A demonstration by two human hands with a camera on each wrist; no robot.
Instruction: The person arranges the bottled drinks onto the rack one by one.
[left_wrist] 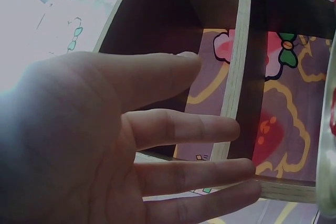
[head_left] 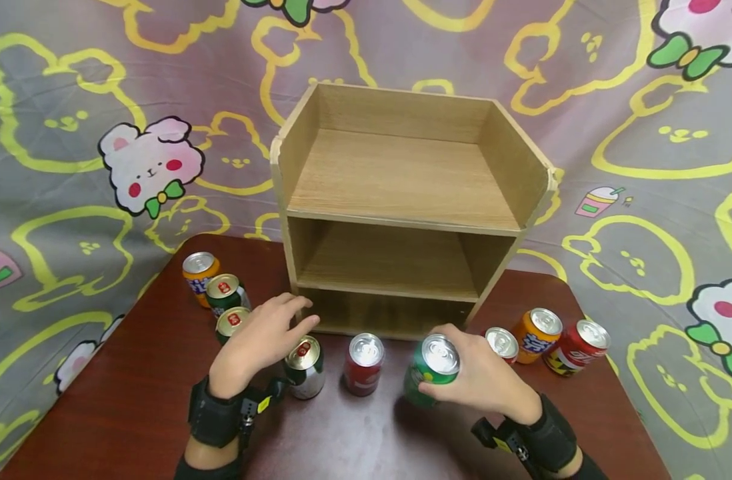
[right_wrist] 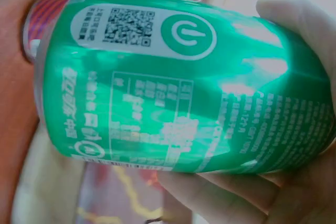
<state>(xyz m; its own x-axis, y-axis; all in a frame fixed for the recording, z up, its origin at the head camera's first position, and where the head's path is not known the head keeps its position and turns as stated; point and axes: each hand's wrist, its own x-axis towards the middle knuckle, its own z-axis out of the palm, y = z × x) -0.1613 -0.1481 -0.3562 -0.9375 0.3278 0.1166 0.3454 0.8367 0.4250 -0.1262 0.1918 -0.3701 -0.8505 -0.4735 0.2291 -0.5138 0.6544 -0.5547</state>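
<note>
My right hand (head_left: 477, 373) grips a green soda can (head_left: 425, 373) by its upper part, thumb on the near side, over the table in front of the shelf. In the right wrist view the green can (right_wrist: 136, 87) fills the middle, with printed text and a QR code facing the camera. My left hand (head_left: 264, 337), fingers extended and holding nothing, hovers near the shelf's lower left corner. A silver and green can (head_left: 306, 373) with a gold top stands just right of its wrist. Between the hands stands a red can (head_left: 364, 367). The left wrist view shows spread fingers (left_wrist: 194, 177).
A wooden shelf (head_left: 396, 177) with stacked levels stands at the back of the dark red table (head_left: 132, 393). At left are an orange can (head_left: 199, 273) and two green cans with gold tops. At right stand another orange can (head_left: 537, 337) and red cans (head_left: 579, 347). A patterned cloth hangs behind.
</note>
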